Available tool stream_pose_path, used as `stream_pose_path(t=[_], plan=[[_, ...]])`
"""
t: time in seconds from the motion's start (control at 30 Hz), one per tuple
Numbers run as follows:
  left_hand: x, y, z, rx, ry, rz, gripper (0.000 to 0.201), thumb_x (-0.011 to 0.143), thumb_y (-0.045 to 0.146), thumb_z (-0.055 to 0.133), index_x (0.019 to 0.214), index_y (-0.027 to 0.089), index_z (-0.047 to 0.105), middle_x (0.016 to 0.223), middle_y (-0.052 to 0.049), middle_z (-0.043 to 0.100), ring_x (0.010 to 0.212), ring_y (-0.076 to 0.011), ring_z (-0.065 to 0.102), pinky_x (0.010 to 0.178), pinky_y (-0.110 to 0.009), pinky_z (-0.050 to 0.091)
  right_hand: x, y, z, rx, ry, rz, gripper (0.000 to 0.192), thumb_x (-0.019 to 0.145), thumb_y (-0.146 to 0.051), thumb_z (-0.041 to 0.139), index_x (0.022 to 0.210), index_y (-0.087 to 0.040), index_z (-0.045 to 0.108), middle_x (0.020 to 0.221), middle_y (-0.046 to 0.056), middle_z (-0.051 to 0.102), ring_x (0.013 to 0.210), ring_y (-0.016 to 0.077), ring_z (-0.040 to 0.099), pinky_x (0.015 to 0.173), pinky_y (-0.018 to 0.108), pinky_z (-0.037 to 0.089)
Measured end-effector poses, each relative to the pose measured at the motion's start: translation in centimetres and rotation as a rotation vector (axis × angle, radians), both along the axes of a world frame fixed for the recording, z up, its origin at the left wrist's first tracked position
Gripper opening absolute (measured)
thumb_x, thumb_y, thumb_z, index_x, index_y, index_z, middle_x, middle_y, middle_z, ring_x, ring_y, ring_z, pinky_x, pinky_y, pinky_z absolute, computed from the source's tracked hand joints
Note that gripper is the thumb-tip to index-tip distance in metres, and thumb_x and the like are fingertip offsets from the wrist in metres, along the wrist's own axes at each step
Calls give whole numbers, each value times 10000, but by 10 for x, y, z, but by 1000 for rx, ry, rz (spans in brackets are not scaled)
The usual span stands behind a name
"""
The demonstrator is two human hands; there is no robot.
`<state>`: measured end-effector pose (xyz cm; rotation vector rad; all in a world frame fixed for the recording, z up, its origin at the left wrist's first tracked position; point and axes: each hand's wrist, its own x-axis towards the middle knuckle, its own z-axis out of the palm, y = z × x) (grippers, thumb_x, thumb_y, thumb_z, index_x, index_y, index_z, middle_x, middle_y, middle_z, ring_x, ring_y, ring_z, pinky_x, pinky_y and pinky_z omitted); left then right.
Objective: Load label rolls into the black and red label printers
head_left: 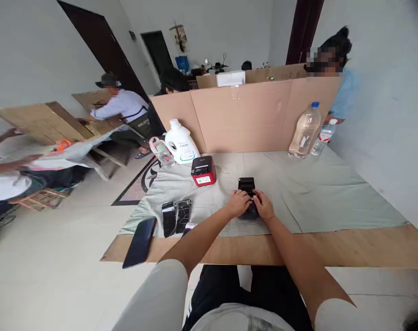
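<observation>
A black handheld device (246,183), which looks like a card payment terminal, lies on the cloth in front of me. My left hand (240,203) rests on its left side with the fingers curled over it. From the right, my right hand (263,205) grips the other side, thumb and fingers bent close to the middle. Between them the fingers hide part of the device's face. To the left sits a small red and black printer (204,172). Closer to me are two black-wrapped packets (169,219) and a dark phone (140,242) at the table's edge.
A cardboard partition (243,119) stands along the back. Before it are a white jug (183,142), a clear pink-topped bottle (162,151), a large bottle (305,131) and a small water bottle (324,137). Other people sit beyond and at a table to the left.
</observation>
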<state>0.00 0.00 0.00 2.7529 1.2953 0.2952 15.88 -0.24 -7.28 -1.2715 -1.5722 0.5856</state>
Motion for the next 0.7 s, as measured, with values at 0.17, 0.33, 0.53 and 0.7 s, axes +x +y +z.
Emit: stream_pose_path(t=[0.17, 0.33, 0.53, 0.7], plan=[[-4, 2, -1, 76, -157, 137, 454, 806, 418, 603, 1213, 222, 557, 1322, -109, 476, 1278, -305, 354, 1034, -463, 276, 5, 0, -1, 9, -11, 42, 454, 861, -470, 432, 1196, -196, 569, 1202, 95, 625, 1078, 229, 588, 971, 416, 454], [-8, 15, 0, -31, -232, 222, 1065, 629, 509, 747, 1463, 192, 166, 1527, -195, 130, 1411, -376, 92, 1080, -542, 183, 5, -1, 1, -1, 9, 38, 426, 903, -436, 346, 1181, -217, 582, 1198, 73, 630, 1120, 214, 567, 1004, 405, 426], [-12, 17, 1, -36, -342, 169, 1111, 591, 453, 797, 1460, 195, 155, 1400, -185, 316, 1315, -323, 337, 1060, -479, 296, 2, -4, 1, 23, -13, -5, 433, 908, -448, 345, 1221, -201, 512, 1205, 105, 580, 1003, 208, 591, 941, 415, 465], [-16, 7, -3, -20, -343, 87, 873, 651, 391, 774, 1381, 179, 344, 1210, -131, 477, 1175, -299, 452, 1014, -458, 370, 1, -6, 1, 113, 11, -114, 509, 918, -477, 310, 1312, -172, 419, 1306, 167, 441, 948, 206, 584, 902, 439, 486]])
